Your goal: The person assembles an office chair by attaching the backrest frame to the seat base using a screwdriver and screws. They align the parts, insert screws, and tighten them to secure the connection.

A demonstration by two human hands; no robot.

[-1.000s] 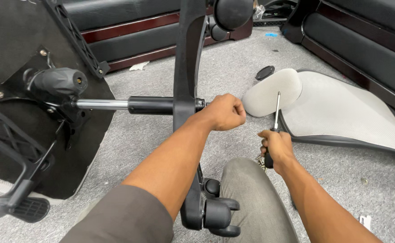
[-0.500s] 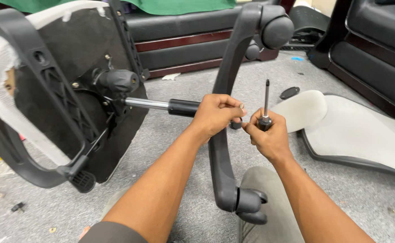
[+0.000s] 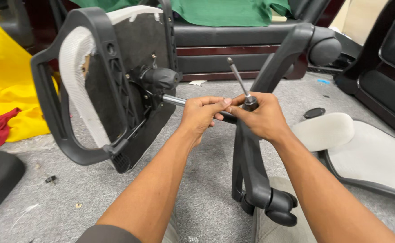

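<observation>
An office chair lies on its side on the grey carpet. Its seat [image 3: 112, 85] faces me underside first, with a black mechanism [image 3: 159, 77] in the middle. A steel gas-lift column [image 3: 175, 100] runs from there to the black wheeled base [image 3: 251, 148]. My left hand [image 3: 202, 114] is closed around the column's black sleeve. My right hand [image 3: 260, 117] touches it from the right and grips a screwdriver [image 3: 238, 78] by the handle, shaft pointing up and left.
A grey and white chair backrest [image 3: 359, 148] lies at the right, with a small black cap [image 3: 314, 112] on the carpet beyond it. A black sofa [image 3: 233, 40] with green cloth stands behind. Yellow fabric [image 3: 8, 67] lies at the left. A small screw [image 3: 50, 180] sits on the carpet.
My view has swung left and up, bringing the whole seat into sight. My right hand has brought the screwdriver up from beside my knee to my left hand on the column.
</observation>
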